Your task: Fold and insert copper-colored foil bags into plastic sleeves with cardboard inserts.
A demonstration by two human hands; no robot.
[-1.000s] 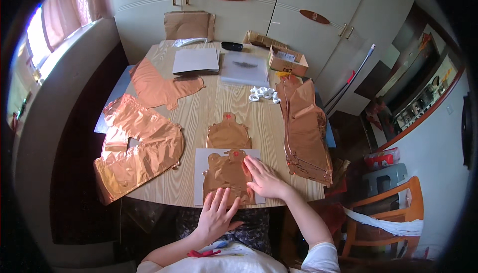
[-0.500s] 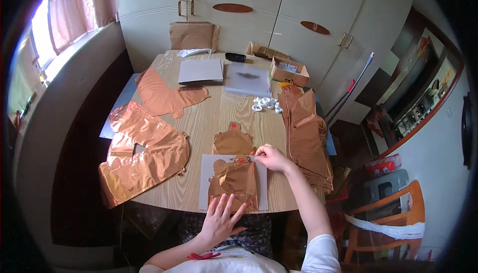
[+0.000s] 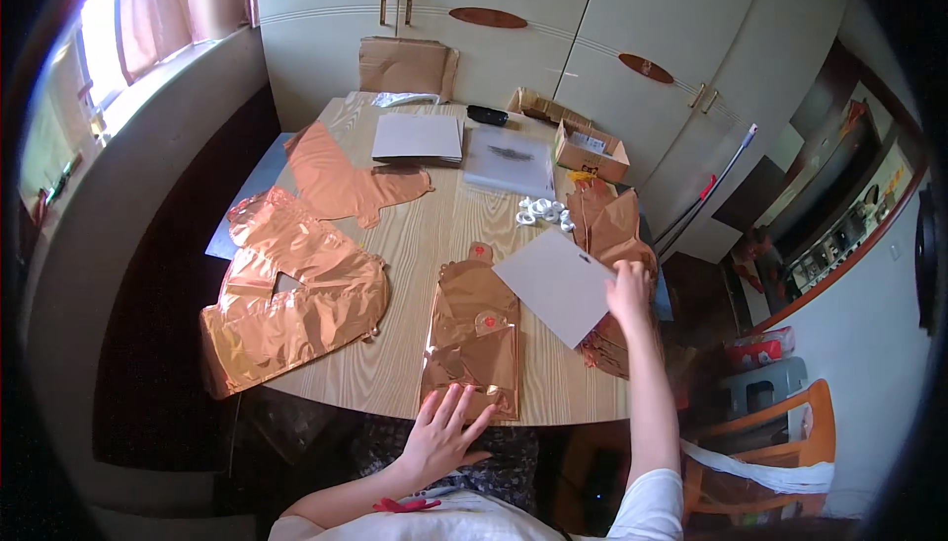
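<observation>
Evidently, the folded foil balloon (image 3: 472, 294) is a very light, limp thing: its thin film should crease easily, slide readily on smooth wood and tear if pinched hard or tugged at a seam. A flat palm or spread fingertips near the folded lower end would probably serve best, with the rounded tab at the far end as another place to take hold. The grey-white card sheet (image 3: 553, 289) looks light too but much stiffer, likely to keep its shape when held by one edge or corner, though its corners could snag the film.

The balloon lies flat on the wood-grain table (image 3: 400, 353), near its front edge, long side pointing away from the person. It is glossy copper-brown, with wavy sides, sharp bright creases across its lower half and two red marks, one on the tab and one farther down. The card is plain, square-cornered and turned askew, with a small dark slot near one edge; it partly covers the pile of copper foil balloons (image 3: 612, 223) at the right.

The left hand (image 3: 447, 434) is open, fingers spread, fingertips resting on the balloon's near end without gripping it. The right hand (image 3: 629, 294) is closed, pinching the card at its right-hand corner; its thumb cannot be clearly made out.
</observation>
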